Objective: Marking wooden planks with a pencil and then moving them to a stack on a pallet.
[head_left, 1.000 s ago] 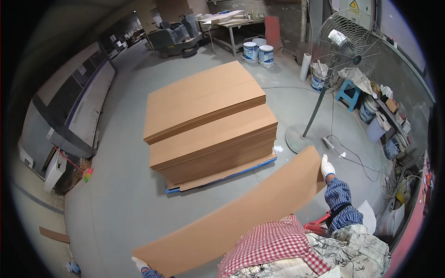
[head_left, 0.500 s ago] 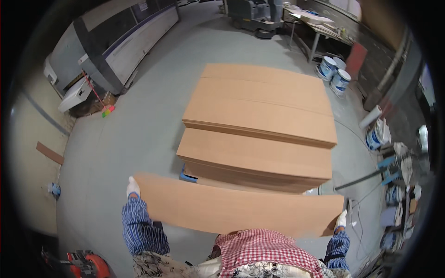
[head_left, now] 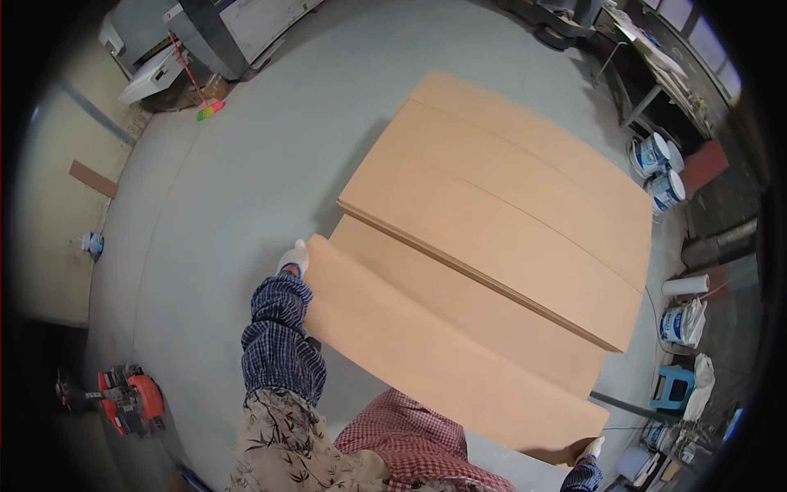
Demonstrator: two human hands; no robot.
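Note:
A long, narrow brown cardboard sheet (head_left: 434,361) stretches between my two hands, slanting down from left to right. My left hand (head_left: 295,257), in a white glove, is closed on its left end. At the lower right, my gloved right hand (head_left: 593,448) grips the other end, its fingers partly hidden by the board. Just beyond lies a big stack of flat cardboard (head_left: 508,205) with creased top sheets. A lower cardboard step (head_left: 484,307) runs along the stack's near side, and the held sheet overlaps part of it in view.
A red-and-black wheeled machine (head_left: 131,400) stands at the lower left. A broom (head_left: 211,110) and a large grey machine (head_left: 209,37) are at the upper left. On the right are white-and-blue buckets (head_left: 666,190), a worktable (head_left: 656,61), a white roll (head_left: 685,284) and a blue stool (head_left: 674,387).
The view has turned, so the stack now appears slanted. The sheet has gone from nearly level to tilted and closer to the stack's near step, still held at both ends.

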